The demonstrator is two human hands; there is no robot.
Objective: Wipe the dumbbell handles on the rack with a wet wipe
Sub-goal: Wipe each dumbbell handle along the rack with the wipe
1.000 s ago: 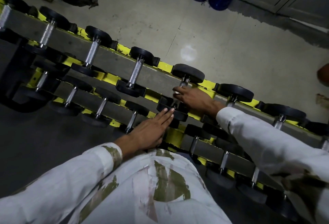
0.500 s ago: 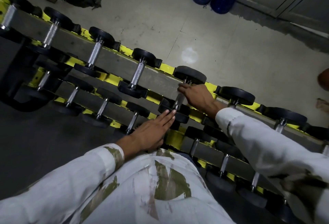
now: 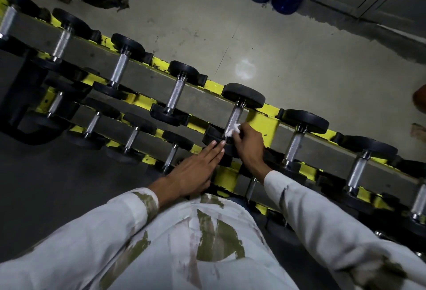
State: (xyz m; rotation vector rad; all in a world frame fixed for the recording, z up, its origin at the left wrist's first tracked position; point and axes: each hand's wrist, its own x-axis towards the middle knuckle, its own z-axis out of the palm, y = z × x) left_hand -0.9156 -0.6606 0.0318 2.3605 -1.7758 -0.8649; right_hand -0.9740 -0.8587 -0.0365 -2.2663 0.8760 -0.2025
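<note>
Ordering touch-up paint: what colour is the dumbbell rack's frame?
The rack frame is yellow, chipped in places; head view shows it best.

Mostly hidden — the wet wipe (image 3: 235,127) inside the right hand (image 3: 248,143).

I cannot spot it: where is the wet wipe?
Head view, right of centre: the right hand holds the wet wipe against a top-row dumbbell handle.
</note>
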